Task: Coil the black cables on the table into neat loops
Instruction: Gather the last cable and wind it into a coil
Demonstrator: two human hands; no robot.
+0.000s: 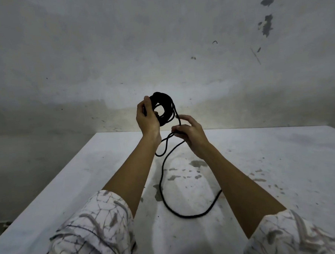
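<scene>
While the left hand [146, 116] holds a wound bundle of black cable [162, 107] upright above the far edge of the table [49, 202], its grip curled round the bundle's left side, the right hand [188, 134] pinches the free strand just below and to the right of the coil, fingers closed on a small slack loop. From that pinch the loose tail [164, 186] drops to the table, sweeps toward the person in a wide arc and passes under the right forearm. To finish the turn well, the strand would likely need lifting onto the bundle at matching size, with a slight twist so it lies flat instead of kinking. The cable looks thin, matte and limp; the coil is a dense, doughnut-shaped ring. The table is pale, smooth and chipped in grey patches; rolled sleeves [94, 229] carry a marbled print.
</scene>
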